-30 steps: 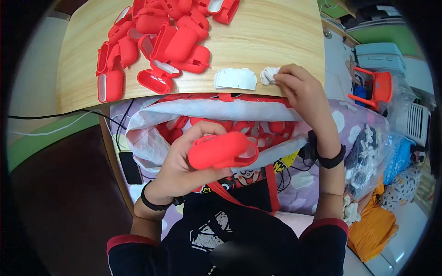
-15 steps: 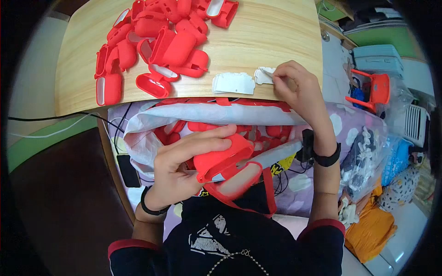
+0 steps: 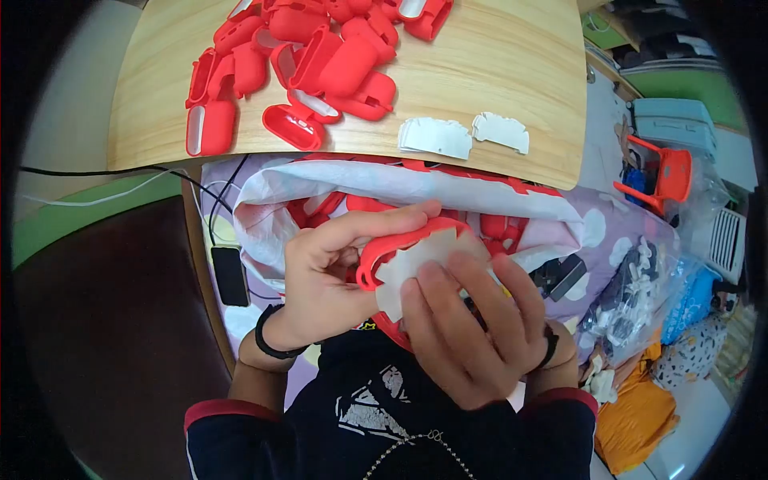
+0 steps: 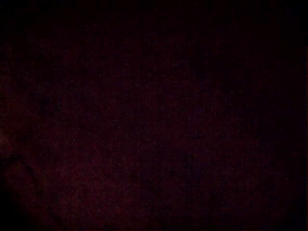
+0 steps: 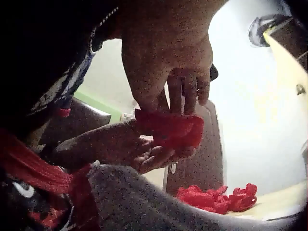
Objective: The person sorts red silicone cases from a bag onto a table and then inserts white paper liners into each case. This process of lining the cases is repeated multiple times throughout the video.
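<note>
My left hand [image 3: 328, 264] grips a red silicone earphone case [image 3: 382, 250] over the bag, its mouth turned up. A thin white card [image 3: 404, 276] with notched edges lies across that mouth, between the thumb and fingers of my right hand [image 3: 476, 336]. In the right wrist view both hands meet at the red case [image 5: 175, 129]. How far the card sits inside the case I cannot tell. On the table are a small stack of white cards [image 3: 436, 138] and a separate white card [image 3: 502, 132]. The left wrist view is almost black.
A pile of red cases [image 3: 340, 64] covers the table's far left. Below the table edge stands a white-lined bag [image 3: 336, 174] holding more red cases [image 3: 500, 228]. A phone [image 3: 230, 276] lies left of it, and a clear plastic bag [image 3: 632, 296] lies to the right.
My right hand has left the table's right-hand cards and come down to the case with a white card. The case, closer to closed at first, has been opened and turned mouth up.
</note>
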